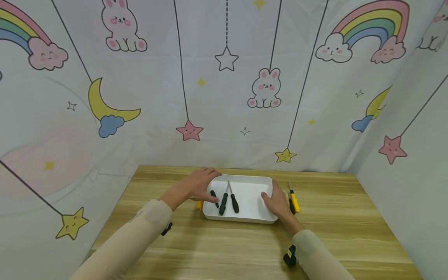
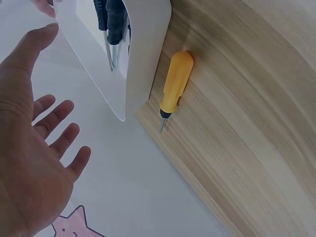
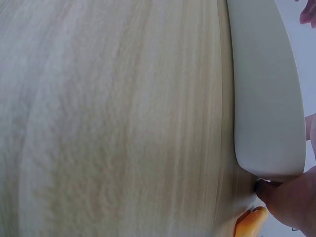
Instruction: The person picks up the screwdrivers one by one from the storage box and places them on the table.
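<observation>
A white tray [image 1: 241, 220] lies on the wooden table, with several black-handled screwdrivers [image 1: 235, 203] in its left half. My right hand [image 1: 279, 200] grips the tray's right end, thumb over the rim and fingers outside. In the right wrist view, part of the right hand [image 3: 291, 201] shows at the tray's corner. Over the tray's left end hovers my left hand [image 1: 200, 184]. The left wrist view shows the left hand [image 2: 34, 163] with fingers spread, apart from the tray wall [image 2: 145, 49]. Beside that wall lies a yellow-handled screwdriver [image 2: 177, 81].
Right of the tray, another yellow-handled screwdriver [image 1: 294, 201] lies next to a black-handled one [image 1: 291, 206], partly hidden by the right hand. A patterned cloth wall [image 1: 224, 151] rises behind the table [image 1: 332, 217]. Black devices [image 1: 289, 256] sit at both wrists.
</observation>
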`<action>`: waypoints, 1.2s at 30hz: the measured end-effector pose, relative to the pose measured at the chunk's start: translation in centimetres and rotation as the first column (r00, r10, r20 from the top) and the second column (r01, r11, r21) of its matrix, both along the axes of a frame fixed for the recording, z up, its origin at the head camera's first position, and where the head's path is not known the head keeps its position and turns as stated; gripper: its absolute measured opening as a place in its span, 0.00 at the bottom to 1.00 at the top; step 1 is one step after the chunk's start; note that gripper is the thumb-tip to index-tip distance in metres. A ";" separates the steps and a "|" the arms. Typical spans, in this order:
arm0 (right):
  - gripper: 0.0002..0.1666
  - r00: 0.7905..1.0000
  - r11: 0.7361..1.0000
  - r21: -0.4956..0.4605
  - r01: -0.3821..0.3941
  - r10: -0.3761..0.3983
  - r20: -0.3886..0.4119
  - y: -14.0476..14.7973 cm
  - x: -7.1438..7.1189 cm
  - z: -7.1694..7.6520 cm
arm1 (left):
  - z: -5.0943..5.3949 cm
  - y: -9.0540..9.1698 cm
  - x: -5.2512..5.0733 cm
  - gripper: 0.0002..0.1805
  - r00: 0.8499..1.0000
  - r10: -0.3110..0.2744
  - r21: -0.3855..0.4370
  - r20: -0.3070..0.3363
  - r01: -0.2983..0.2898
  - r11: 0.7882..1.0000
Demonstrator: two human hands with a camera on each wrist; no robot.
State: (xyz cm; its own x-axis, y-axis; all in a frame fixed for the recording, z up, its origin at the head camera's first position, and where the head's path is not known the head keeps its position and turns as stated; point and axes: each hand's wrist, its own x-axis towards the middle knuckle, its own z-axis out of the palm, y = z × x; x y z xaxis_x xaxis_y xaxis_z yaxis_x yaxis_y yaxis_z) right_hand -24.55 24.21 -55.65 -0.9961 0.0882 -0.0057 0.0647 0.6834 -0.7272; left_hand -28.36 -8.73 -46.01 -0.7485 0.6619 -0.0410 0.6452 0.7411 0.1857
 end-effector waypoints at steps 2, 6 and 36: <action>0.49 1.000 1.000 0.001 -0.002 0.002 0.000 0.0 0.0 -0.1 | -0.1 0.3 0.1 0.53 1.000 0.010 -0.017 -0.017 -0.010 1.000; 0.49 1.000 1.000 0.004 -0.004 0.003 0.011 0.1 0.0 -0.1 | -0.5 0.9 0.2 0.54 0.997 0.030 -0.064 -0.071 -0.035 0.997; 0.49 1.000 1.000 0.000 -0.014 0.014 -0.012 0.2 -0.1 -0.4 | -3.6 4.6 1.7 0.54 0.992 0.040 -0.106 -0.124 -0.053 0.993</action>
